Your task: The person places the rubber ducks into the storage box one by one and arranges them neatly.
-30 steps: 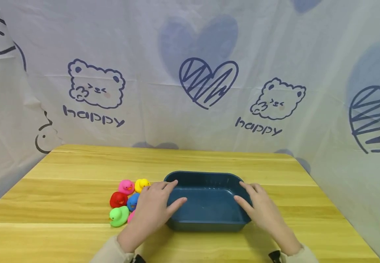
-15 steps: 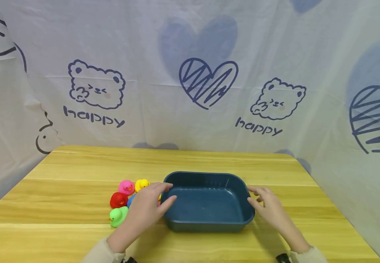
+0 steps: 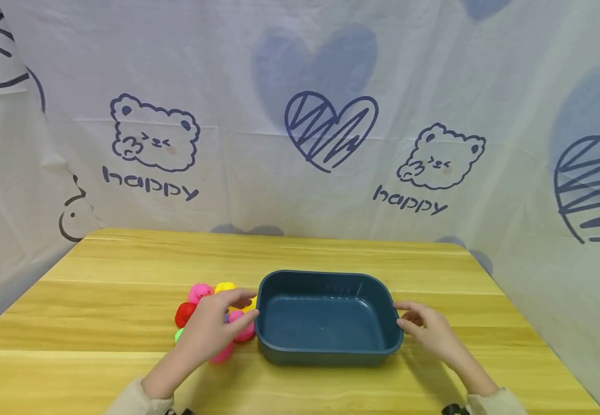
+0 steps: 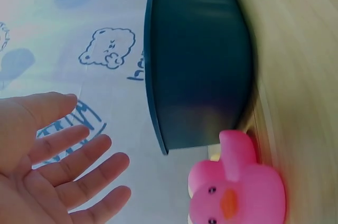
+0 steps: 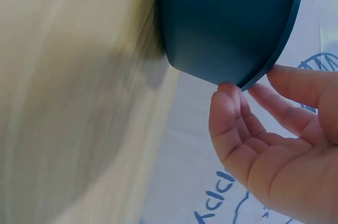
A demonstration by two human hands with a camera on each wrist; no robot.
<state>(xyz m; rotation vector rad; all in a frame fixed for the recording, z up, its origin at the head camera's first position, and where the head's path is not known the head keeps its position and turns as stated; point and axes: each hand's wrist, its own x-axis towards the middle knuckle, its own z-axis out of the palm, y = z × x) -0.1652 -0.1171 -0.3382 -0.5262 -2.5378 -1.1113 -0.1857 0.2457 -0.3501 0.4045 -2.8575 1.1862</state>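
Observation:
A dark blue-green rectangular tub [image 3: 325,358] stands on the table with its inside bare. Just off its left end is my left hand [image 3: 206,323], fingers spread and holding nothing; the left wrist view shows a gap between this hand [image 4: 63,166] and the tub [image 4: 200,60]. At the opposite end, my right hand [image 3: 429,331] touches the tub's outer side near the rim. Its fingers [image 5: 227,113] are loosely bent against the end wall in the right wrist view. A pink rubber duck [image 4: 243,192] sits by the tub's left end.
Several rubber ducks cluster left of the tub, among them a red duck [image 3: 184,314], a yellow duck [image 3: 225,286] and a green duck [image 3: 178,335], partly behind my left hand. A printed white cloth [image 3: 248,190] hangs behind the wooden table [image 3: 139,259].
Both hands have moved outward from the tub's ends, the left further over the ducks. The thumbs no longer reach over the tub's inside. The tub stays in place.

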